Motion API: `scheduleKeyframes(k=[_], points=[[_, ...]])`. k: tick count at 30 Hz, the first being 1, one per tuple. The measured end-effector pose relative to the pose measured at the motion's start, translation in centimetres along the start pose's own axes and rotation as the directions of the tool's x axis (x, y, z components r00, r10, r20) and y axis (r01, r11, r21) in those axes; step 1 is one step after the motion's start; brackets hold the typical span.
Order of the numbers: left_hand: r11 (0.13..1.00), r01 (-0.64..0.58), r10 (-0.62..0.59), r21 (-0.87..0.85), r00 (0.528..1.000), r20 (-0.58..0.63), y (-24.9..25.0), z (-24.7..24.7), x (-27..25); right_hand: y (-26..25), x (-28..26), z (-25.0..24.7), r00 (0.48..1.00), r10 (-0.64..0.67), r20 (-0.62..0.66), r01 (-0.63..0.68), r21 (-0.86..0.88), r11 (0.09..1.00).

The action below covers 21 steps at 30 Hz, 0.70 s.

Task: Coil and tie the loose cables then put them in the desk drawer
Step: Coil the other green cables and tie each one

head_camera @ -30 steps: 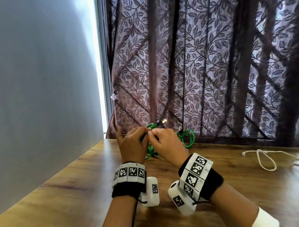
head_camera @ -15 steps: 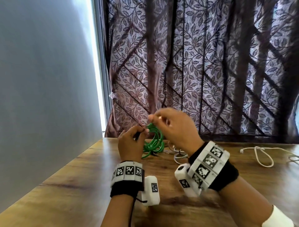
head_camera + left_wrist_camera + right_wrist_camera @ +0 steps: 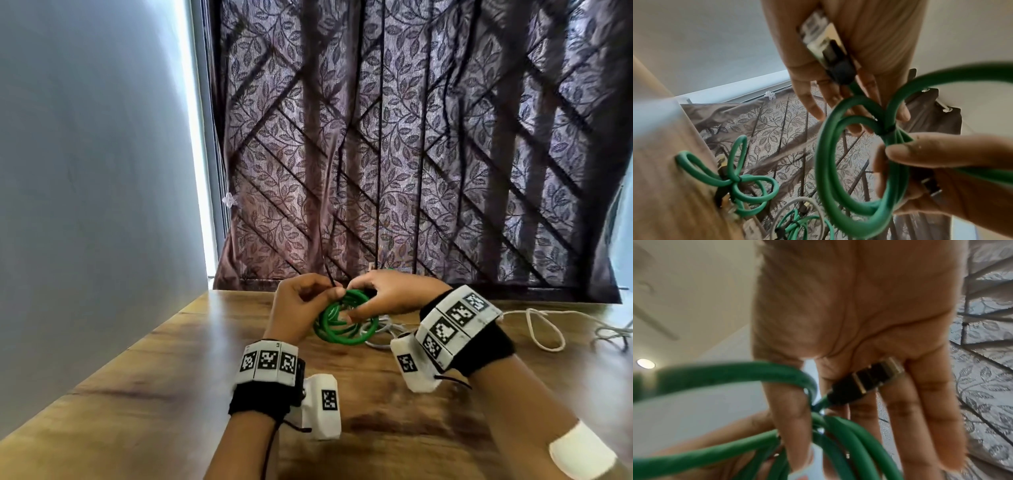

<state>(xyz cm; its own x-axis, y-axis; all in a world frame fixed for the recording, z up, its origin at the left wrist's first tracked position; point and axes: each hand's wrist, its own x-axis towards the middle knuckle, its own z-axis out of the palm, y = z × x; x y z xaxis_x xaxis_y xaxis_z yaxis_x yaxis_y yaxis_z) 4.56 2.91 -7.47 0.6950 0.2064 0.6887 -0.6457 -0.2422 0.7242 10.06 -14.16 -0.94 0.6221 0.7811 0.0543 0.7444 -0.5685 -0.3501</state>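
Green cable (image 3: pixel 346 323): thick, round-jacketed, wound into several overlapping loops and held in the air just above the wooden desk (image 3: pixel 144 394), near its far edge by the curtain (image 3: pixel 411 154). In the left wrist view the loops were cinched at one point by a thin dark tie (image 3: pixel 887 129); loops fanned out either side of it. A black connector boot with a clear plug tip (image 3: pixel 826 50) lay against the palm of the right hand (image 3: pixel 849 48). The right wrist view showed the same plug (image 3: pixel 865 381) across the bases of the fingers (image 3: pixel 933 402), which were long and only slightly bent, with one green loop hooked round the thumb (image 3: pixel 791 410).

Left hand (image 3: pixel 301 308): thumb and forefinger pressed together on the bundle right at the tied point, pinching the strands; a thin dark strand (image 3: pixel 327 274) rose from this pinch. Remaining fingers were curled under the coil.

Right hand: fingers reached into the coil from the right, thumb through a loop. Grip was loose, more a cradle than a clamp.

Elsewhere on the desk: a second green cable bundle (image 3: pixel 735 180), already tied in the middle, a third green one (image 3: pixel 797 222) lower in the same view, a pale grey cable (image 3: pixel 785 209) looped near it, and a white cable (image 3: pixel 548 325) well off to the right.
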Motion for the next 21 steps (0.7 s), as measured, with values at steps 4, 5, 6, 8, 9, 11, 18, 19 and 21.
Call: scheduleKeyframes(k=[4, 5, 6, 8, 9, 11, 18, 19, 21], points=[[0.999, 0.033, -0.034, -0.021, 0.998, -0.048, -0.1, 0.2, -0.1, 0.0, 0.6, 0.3, 0.996, 0.001, -0.087, -0.006, -0.050, 0.999], [0.999, 0.035, -0.037, -0.030, 0.996, -0.086, 0.0, 0.3, -0.1, 0.2, 0.4, 0.1, 0.996, 0.009, -0.091, -0.013, -0.037, 0.999], [0.999, 0.030, -0.033, -0.032, 0.992, -0.121, 0.0, 0.3, -0.1, 0.7, 0.2, -0.3, 0.995, 0.026, -0.098, -0.027, -0.006, 1.000], [1.000, -0.008, 0.006, -0.007, 0.985, -0.172, 0.2, 0.3, -0.1, 1.9, -0.9, -1.7, 0.986, 0.078, -0.149, -0.063, 0.103, 0.993], [1.000, -0.026, 0.028, 0.010, 0.981, -0.192, 0.1, 0.3, -0.1, 2.9, -1.5, -2.5, 0.971, 0.121, -0.207, -0.083, 0.183, 0.980], [0.999, -0.028, 0.036, 0.039, 0.976, -0.216, -0.5, 0.4, 0.2, 5.1, -3.0, -4.1, 0.885, 0.287, -0.366, -0.118, 0.421, 0.899], [0.999, 0.005, 0.003, 0.042, 0.986, -0.165, -1.5, 1.3, 0.3, 15.0, -3.9, -3.0, 0.481, 0.830, -0.282, -0.039, 0.939, 0.342], [0.999, 0.014, -0.009, 0.030, 0.987, -0.163, -1.4, 1.4, 0.3, 15.7, -3.6, -2.1, 0.505, 0.833, -0.227, -0.036, 0.958, 0.283], [0.999, 0.037, -0.036, 0.004, 0.987, -0.155, -1.6, 1.5, 0.1, 15.5, -3.2, -0.5, 0.569, 0.813, -0.123, -0.013, 0.987, 0.159]])
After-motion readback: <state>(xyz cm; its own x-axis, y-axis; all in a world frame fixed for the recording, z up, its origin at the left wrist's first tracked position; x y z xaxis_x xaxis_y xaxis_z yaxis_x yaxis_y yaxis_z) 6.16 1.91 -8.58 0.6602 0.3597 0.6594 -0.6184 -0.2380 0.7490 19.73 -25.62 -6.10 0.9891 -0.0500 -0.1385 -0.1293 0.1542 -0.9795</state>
